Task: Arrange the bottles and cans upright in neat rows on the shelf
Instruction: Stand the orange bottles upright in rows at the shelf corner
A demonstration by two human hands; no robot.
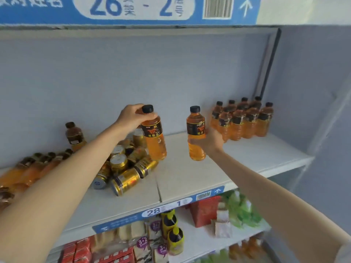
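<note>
My left hand (133, 115) grips the neck of an orange drink bottle (154, 135) with a black cap, held upright above the shelf (190, 175). My right hand (210, 141) holds a second such bottle (196, 133) upright from behind, near the shelf's middle. At the back right, several matching bottles (242, 120) stand upright in rows. A heap of gold cans (127, 164) lies tumbled left of centre. More orange bottles (32, 168) lie on their sides at the far left, and one dark-capped bottle (75, 135) leans against the back wall.
A bare stretch of white shelf lies between the can heap and the standing bottles. A blue label strip (161, 211) runs along the front edge. Below, a lower shelf holds red boxes (204, 211), yellow-lidded bottles (171, 230) and packets. An upper shelf edge (133, 10) hangs overhead.
</note>
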